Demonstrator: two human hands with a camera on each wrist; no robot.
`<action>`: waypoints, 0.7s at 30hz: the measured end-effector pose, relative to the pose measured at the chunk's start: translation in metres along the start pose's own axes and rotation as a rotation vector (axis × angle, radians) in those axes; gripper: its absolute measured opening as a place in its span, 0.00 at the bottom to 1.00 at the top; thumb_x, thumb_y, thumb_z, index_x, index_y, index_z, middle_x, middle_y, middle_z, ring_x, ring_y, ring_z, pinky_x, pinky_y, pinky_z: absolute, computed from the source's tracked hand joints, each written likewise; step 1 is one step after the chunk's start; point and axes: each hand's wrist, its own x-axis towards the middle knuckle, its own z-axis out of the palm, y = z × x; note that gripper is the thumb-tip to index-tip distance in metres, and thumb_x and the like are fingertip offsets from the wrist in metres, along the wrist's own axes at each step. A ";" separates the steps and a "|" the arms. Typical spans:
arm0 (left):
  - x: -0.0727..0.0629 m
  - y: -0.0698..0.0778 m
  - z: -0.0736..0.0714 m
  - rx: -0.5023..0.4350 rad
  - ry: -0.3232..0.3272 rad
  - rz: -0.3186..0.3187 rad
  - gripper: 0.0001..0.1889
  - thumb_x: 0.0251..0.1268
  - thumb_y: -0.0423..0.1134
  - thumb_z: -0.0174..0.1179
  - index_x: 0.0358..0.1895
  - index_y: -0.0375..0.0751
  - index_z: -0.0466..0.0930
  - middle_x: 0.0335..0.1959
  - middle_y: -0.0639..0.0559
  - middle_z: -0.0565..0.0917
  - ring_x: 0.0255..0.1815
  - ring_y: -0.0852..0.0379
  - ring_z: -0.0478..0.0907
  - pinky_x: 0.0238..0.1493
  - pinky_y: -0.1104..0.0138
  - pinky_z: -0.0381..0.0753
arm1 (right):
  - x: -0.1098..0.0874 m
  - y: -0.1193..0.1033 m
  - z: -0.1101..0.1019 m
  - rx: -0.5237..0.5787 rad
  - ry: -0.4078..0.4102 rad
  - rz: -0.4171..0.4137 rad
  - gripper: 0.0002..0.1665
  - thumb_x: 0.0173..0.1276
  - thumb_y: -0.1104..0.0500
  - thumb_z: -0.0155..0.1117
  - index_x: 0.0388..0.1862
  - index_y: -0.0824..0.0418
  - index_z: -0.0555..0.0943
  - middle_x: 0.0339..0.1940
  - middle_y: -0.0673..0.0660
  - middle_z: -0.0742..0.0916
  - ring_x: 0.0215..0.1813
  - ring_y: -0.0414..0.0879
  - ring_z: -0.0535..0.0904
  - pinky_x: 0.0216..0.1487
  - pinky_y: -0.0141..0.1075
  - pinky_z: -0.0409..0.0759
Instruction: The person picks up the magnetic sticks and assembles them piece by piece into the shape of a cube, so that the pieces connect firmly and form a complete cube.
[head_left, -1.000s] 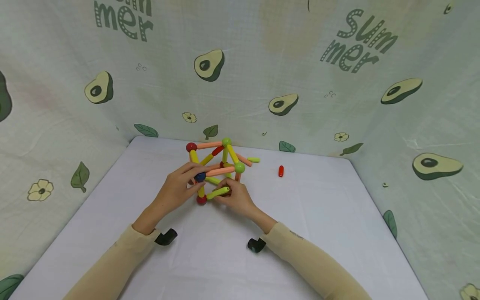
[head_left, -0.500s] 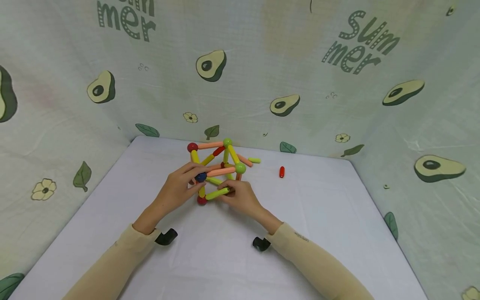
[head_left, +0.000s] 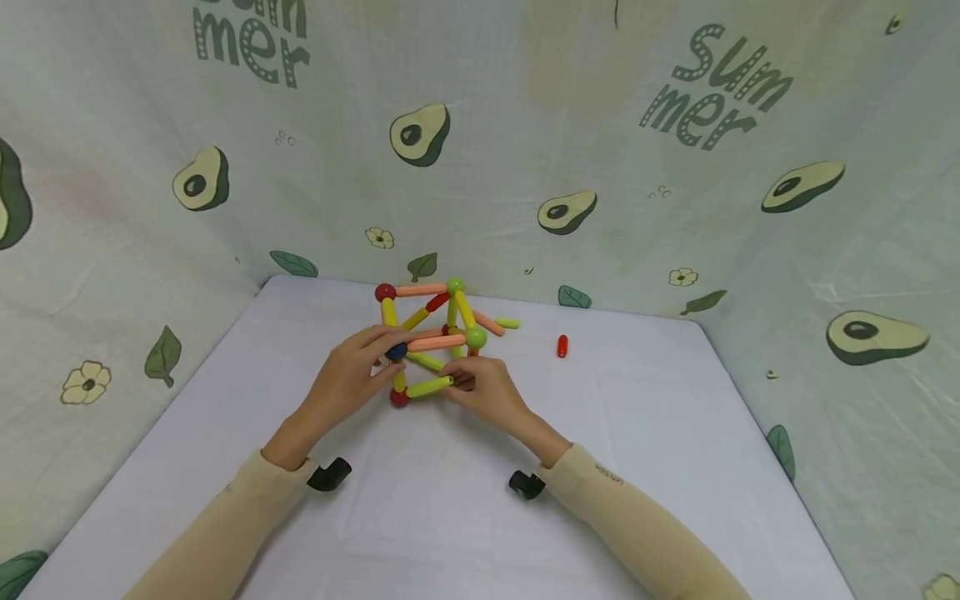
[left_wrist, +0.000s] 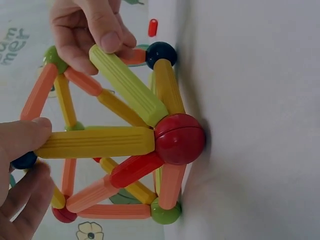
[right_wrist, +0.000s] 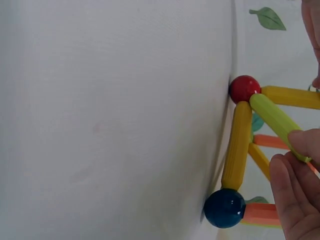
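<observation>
A cube-like frame of magnetic sticks and balls stands on the table. At its upper front left corner my left hand holds the dark blue ball, thumb and fingers on either side of it. From that ball a yellow stick runs down to a red ball on the table. A light green stick joins this red ball at one end and slants upward. Its other end is pinched between thumb and fingers of my right hand. The right palm side is partly hidden in the head view.
Behind the frame lie a loose salmon stick and a small light green stick. Further right is a short red stick. A printed cloth wall rises behind the white table.
My right hand has shifted slightly to the right, still on the light green stick. The front of the frame has turned a little to the left. My left hand stays on the blue ball.
</observation>
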 end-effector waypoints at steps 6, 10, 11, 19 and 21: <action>-0.008 0.002 -0.001 0.116 0.110 0.053 0.26 0.57 0.34 0.81 0.61 0.43 0.87 0.60 0.47 0.84 0.57 0.46 0.77 0.49 0.54 0.86 | -0.001 0.000 -0.002 -0.003 -0.007 0.016 0.13 0.68 0.68 0.76 0.51 0.65 0.88 0.48 0.57 0.92 0.45 0.44 0.90 0.46 0.29 0.87; -0.014 0.009 -0.005 0.100 0.137 0.102 0.24 0.55 0.33 0.81 0.56 0.43 0.88 0.56 0.48 0.84 0.48 0.51 0.80 0.40 0.60 0.86 | -0.001 -0.003 -0.004 -0.015 0.002 0.015 0.14 0.68 0.68 0.77 0.51 0.67 0.89 0.47 0.57 0.92 0.44 0.44 0.89 0.45 0.29 0.87; -0.016 0.012 -0.006 0.089 0.142 0.115 0.23 0.54 0.32 0.82 0.55 0.43 0.89 0.55 0.48 0.84 0.46 0.52 0.81 0.37 0.61 0.85 | -0.001 -0.004 -0.005 -0.015 0.002 0.013 0.14 0.68 0.68 0.77 0.51 0.67 0.88 0.47 0.57 0.92 0.44 0.45 0.89 0.46 0.29 0.87; -0.025 0.021 0.009 0.047 0.032 0.067 0.26 0.52 0.36 0.84 0.57 0.48 0.89 0.45 0.52 0.89 0.34 0.58 0.79 0.31 0.68 0.82 | -0.002 -0.004 -0.007 -0.040 0.009 0.003 0.13 0.68 0.67 0.77 0.51 0.66 0.89 0.44 0.56 0.92 0.43 0.44 0.89 0.45 0.30 0.87; -0.027 0.021 0.016 0.052 -0.025 0.022 0.27 0.54 0.37 0.84 0.59 0.48 0.88 0.42 0.52 0.89 0.32 0.58 0.79 0.31 0.69 0.80 | -0.003 -0.003 -0.006 -0.047 0.009 0.007 0.13 0.67 0.67 0.77 0.50 0.65 0.89 0.44 0.56 0.92 0.43 0.43 0.89 0.45 0.30 0.87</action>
